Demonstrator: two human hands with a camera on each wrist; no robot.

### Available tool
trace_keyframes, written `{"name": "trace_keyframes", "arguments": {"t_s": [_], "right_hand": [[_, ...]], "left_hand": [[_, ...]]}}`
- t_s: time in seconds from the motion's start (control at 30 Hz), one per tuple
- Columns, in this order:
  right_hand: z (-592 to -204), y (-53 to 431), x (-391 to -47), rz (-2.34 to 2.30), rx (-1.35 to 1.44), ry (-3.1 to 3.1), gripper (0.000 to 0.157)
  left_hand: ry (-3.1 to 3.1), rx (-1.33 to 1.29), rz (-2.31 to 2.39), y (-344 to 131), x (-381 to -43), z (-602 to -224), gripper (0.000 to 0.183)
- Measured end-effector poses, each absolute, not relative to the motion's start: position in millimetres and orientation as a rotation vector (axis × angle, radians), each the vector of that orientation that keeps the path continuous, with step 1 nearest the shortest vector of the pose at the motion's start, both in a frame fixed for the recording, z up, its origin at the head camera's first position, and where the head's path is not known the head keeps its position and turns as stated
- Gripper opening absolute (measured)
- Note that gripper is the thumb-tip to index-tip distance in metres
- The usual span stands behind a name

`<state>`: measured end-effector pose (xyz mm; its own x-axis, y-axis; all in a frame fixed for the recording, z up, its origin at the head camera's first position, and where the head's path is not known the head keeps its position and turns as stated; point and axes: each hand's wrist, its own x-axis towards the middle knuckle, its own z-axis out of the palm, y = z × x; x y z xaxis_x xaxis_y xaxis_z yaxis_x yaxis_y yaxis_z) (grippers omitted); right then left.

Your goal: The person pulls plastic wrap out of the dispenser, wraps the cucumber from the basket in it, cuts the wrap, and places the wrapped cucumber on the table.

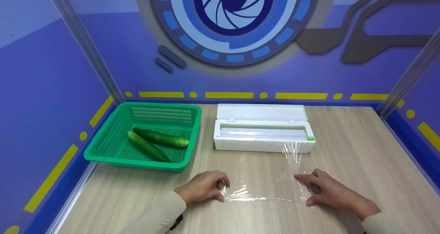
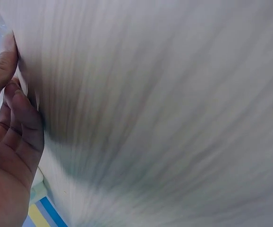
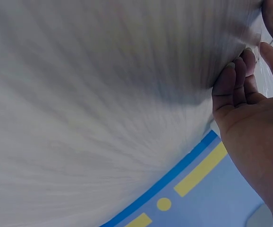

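Note:
A sheet of clear cling film (image 1: 264, 192) stretches over the table from a roll (image 1: 263, 133) in a white dispenser box (image 1: 263, 145). My left hand (image 1: 205, 186) pinches its near left corner, where the film is bunched. At the right edge, my right hand (image 1: 330, 191) touches the film with a straight index finger and the thumb, which are spread apart. Beside the index finger the film gathers into creases running up to the box. In the wrist views, the left hand (image 2: 13, 127) and right hand (image 3: 254, 113) both lie low against the tabletop.
A green plastic basket (image 1: 137, 163) holding two cucumbers (image 1: 165, 138) stands at the left. The dispenser's white lid (image 1: 262, 112) is raised at the back, with a small green piece (image 1: 310, 138) at the box's right end. Blue printed panels (image 1: 233, 82) enclose the wooden table (image 1: 357, 151).

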<state>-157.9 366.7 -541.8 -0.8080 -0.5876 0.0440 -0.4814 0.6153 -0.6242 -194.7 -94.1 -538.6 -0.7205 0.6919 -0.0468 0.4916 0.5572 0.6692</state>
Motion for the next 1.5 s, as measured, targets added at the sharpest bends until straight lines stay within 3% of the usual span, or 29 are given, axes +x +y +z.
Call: {"name": "trace_keyframes", "arguments": {"t_s": [0.77, 1.5], "right_hand": [[-537.6, 362.9, -158.5, -0.904, -0.739, 2.639, 0.082], [-539.2, 363.0, -158.9, -0.933, -0.791, 2.650, 0.080]], "left_hand": [[2.460, 0.956, 0.919, -90.5, -196.4, -532.7, 0.037], [2.488, 0.963, 0.956, -94.0, -189.6, -537.0, 0.036]]}}
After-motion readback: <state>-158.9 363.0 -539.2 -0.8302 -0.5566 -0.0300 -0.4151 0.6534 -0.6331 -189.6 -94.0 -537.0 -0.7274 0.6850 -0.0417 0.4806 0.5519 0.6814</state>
